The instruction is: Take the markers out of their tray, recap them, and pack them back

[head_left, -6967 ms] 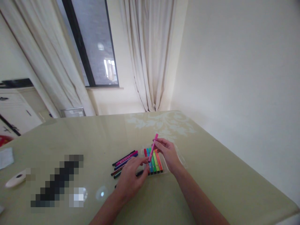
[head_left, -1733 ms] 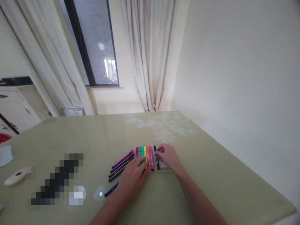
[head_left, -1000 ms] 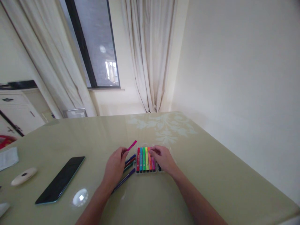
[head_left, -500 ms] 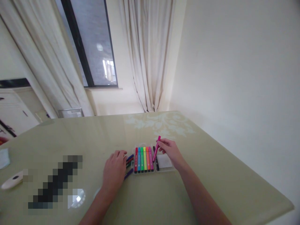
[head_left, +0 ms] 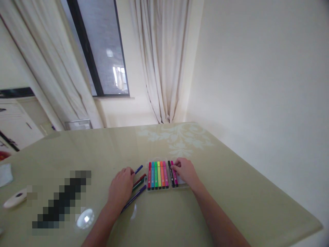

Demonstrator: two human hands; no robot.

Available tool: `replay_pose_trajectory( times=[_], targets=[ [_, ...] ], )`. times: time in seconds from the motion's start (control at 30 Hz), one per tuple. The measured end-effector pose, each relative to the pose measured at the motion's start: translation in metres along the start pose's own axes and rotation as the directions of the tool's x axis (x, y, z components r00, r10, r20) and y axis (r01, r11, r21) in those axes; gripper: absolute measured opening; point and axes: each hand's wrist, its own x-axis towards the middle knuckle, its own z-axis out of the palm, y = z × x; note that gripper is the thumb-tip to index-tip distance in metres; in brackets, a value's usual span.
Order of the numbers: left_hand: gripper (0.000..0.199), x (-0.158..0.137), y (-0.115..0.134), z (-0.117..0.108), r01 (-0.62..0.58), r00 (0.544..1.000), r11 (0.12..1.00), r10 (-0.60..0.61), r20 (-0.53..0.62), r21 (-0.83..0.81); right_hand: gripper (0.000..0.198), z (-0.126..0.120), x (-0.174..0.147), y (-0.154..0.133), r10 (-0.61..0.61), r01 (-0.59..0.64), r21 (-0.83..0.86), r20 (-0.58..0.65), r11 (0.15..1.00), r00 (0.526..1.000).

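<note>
A clear plastic marker case (head_left: 157, 189) lies unfolded on the table, its left half holding a row of colored markers (head_left: 158, 175). In the right half a black marker (head_left: 171, 175) lies beside a magenta marker (head_left: 174, 174). My right hand (head_left: 187, 174) pinches the magenta marker, which rests flat in the case, and covers part of that half. Left of the case, my left hand (head_left: 121, 187) has its fingers closed on a blue marker (head_left: 138, 169). Close to that hand lie a dark red marker (head_left: 139, 179), a green marker (head_left: 138, 186) and a purple marker (head_left: 135, 198).
A blurred-out dark object (head_left: 63, 199) and a whitish oval object (head_left: 15, 199) lie on the left of the table (head_left: 164, 223). A pale packet-like item (head_left: 5, 174) is at the far left edge. The wall (head_left: 257, 85) runs along the right.
My right hand has lowered the magenta marker from a slanted hold into the case beside the black one. My left hand has shifted slightly left, and the blue marker has come away from the others.
</note>
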Motion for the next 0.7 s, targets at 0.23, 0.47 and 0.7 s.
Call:
replay_pose_trajectory(
  times=[0.23, 0.47, 0.7],
  targets=[
    [0.034, -0.003, 0.023, -0.005, -0.037, 0.981, 0.888, -0.055, -0.186, -0.458, 0.013, 0.001, -0.007, -0.006, 0.003, -0.005, -0.149, -0.012, 0.989, 1.0],
    [0.04, -0.009, 0.044, 0.01, -0.11, 0.99, 0.665, 0.011, -0.138, -0.739, 0.009, -0.007, -0.007, -0.004, 0.011, -0.01, -0.031, 0.035, 0.999, 0.999],
    [0.04, -0.012, 0.047, 0.018, -0.115, 0.993, 0.644, 0.073, -0.088, -0.757, 0.012, -0.012, -0.005, 0.006, 0.049, -0.049, -0.004, 0.149, 0.999, 0.988]
  ],
)
